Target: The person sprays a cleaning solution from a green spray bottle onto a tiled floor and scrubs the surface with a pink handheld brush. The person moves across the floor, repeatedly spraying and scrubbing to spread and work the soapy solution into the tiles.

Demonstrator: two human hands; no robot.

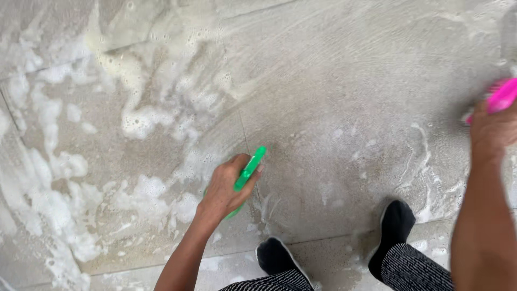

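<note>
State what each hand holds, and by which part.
The left hand grips a green brush around its handle. The right hand holds a pink brush by its handle; that view is blurred.

A green brush [246, 175] lies low on the wet soapy floor; a blurred pink brush [502, 96] sits far right

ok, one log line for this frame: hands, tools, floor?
left hand: grips green brush on floor | right hand: grips pink brush, blurred | floor: wet, foam on its left part

Suds [54, 178] on floor [334, 81] at left, shoes [396, 221] near edge, brushes [249, 170] ahead
</note>
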